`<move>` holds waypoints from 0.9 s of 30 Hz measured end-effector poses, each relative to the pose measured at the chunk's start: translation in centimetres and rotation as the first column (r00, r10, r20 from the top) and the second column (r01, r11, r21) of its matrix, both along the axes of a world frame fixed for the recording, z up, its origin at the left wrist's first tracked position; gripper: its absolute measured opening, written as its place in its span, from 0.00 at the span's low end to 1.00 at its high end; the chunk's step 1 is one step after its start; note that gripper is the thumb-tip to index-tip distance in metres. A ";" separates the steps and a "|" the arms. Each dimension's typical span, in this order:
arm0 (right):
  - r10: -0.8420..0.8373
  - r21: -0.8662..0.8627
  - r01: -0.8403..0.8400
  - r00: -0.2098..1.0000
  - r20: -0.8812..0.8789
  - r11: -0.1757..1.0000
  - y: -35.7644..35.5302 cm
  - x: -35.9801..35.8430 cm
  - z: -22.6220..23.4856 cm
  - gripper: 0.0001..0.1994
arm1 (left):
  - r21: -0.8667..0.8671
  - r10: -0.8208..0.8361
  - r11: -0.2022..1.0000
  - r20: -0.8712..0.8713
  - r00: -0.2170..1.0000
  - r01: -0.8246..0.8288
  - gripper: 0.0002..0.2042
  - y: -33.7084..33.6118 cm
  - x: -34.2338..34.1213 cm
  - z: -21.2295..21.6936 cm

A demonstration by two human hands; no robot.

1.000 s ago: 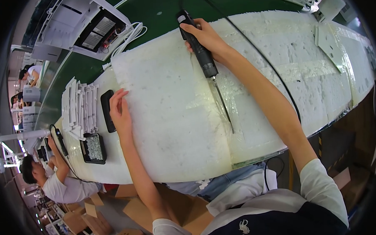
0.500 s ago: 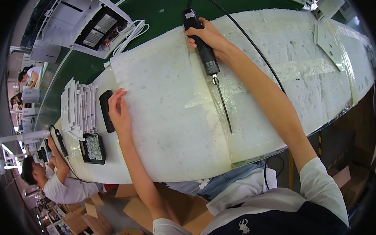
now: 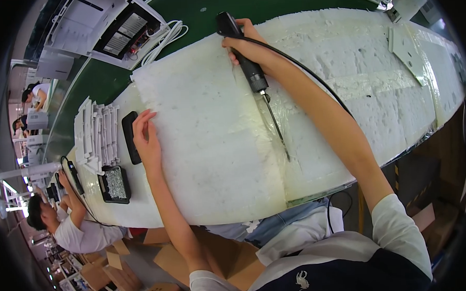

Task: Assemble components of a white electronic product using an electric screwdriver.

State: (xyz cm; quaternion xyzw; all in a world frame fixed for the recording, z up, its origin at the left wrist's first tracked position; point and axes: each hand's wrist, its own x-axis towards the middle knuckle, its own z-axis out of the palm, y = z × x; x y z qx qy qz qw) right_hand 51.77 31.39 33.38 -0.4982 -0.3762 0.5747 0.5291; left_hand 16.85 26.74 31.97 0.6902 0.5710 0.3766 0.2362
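My right hand (image 3: 249, 43) is wrapped round the black body of a corded electric screwdriver (image 3: 251, 71). Its long thin bit slants down toward me, with the tip near the pale foam-covered worktop (image 3: 202, 162); whether it touches I cannot tell. The black cord loops over my right wrist and forearm. Resting at the left part of the foam, my left hand (image 3: 147, 138) holds nothing, its fingers loosely bent and apart. Right beside those fingers lies a flat black phone-like slab (image 3: 130, 137).
Left of the slab are a stack of white plastic strips (image 3: 96, 133) and a black tray of small screws (image 3: 115, 185). An opened white appliance housing (image 3: 90, 27) with a coiled white cable stands at the far left. A flat white panel (image 3: 407, 57) lies far right. A co-worker (image 3: 64, 220) sits at left.
The top of the screwdriver has tipped a little left and toward me in my right hand. Its cord now crosses over my wrist. My left hand has barely moved.
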 end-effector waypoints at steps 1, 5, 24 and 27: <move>-0.021 -0.003 0.021 0.999 -0.031 1.000 0.0 0.0 0.0 0.33 | -0.017 0.007 1.000 -0.005 1.000 -0.007 0.11 0.0 0.0 0.1; -0.011 -0.001 0.011 0.995 -0.095 1.000 -0.2 0.1 0.1 0.33 | -0.007 -0.002 1.000 -0.012 1.000 0.002 0.11 -0.1 -0.1 0.0; 0.024 -0.090 -0.066 0.915 -0.403 0.994 0.1 1.3 -0.1 0.12 | 0.044 -0.012 0.999 -0.002 1.000 0.012 0.11 0.0 -0.3 -0.4; 0.071 -0.006 -0.080 0.918 -0.391 0.997 0.2 1.4 -0.6 0.14 | 0.047 -0.017 0.999 0.023 1.000 0.016 0.10 0.0 0.3 -0.1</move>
